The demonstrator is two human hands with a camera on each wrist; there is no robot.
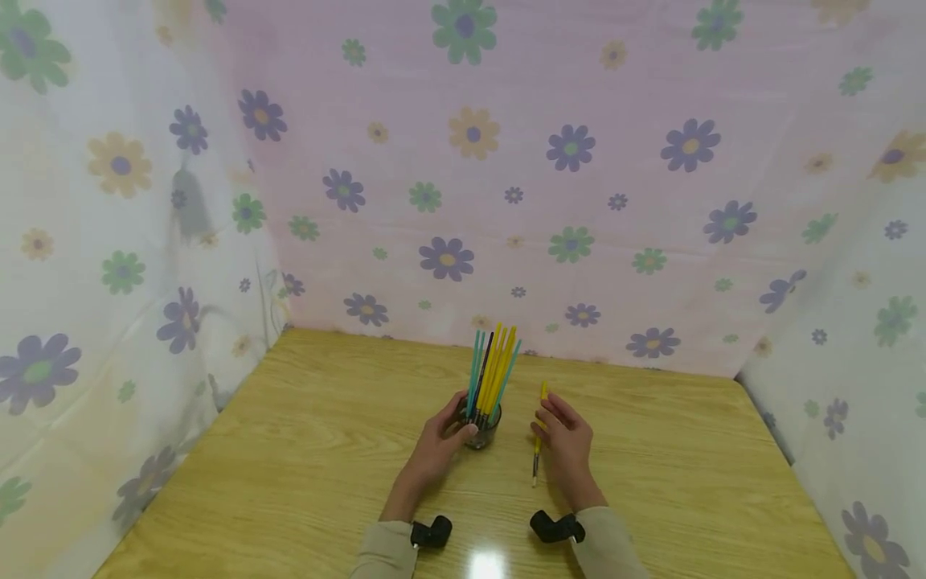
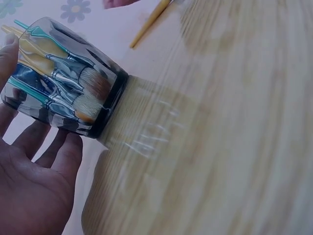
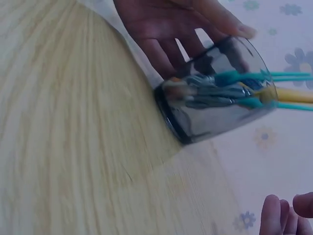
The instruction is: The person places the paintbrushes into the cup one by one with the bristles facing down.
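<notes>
A smoky clear glass (image 1: pixel 481 434) holds several paintbrushes (image 1: pixel 495 370), bristles down, with yellow, teal and dark handles sticking up. My left hand (image 1: pixel 437 442) grips the glass from the left, thumb on the near side and fingers behind. The glass base (image 2: pixel 110 105) is at the tabletop. To the right, a single yellow paintbrush (image 2: pixel 150 22) appears to lie on the table, handle pointing away and bristles toward me. My right hand (image 1: pixel 567 442) hovers over this brush with loosely bent fingers, covering part of its handle. In the right wrist view, nothing shows between its thumb and fingers (image 3: pixel 271 215).
The wooden table (image 1: pixel 325 426) carries the glass and the loose brush. Flower-printed cloth (image 1: pixel 506 177) hangs behind it and along both sides. Black wrist devices (image 1: pixel 432 532) sit at both sleeve cuffs.
</notes>
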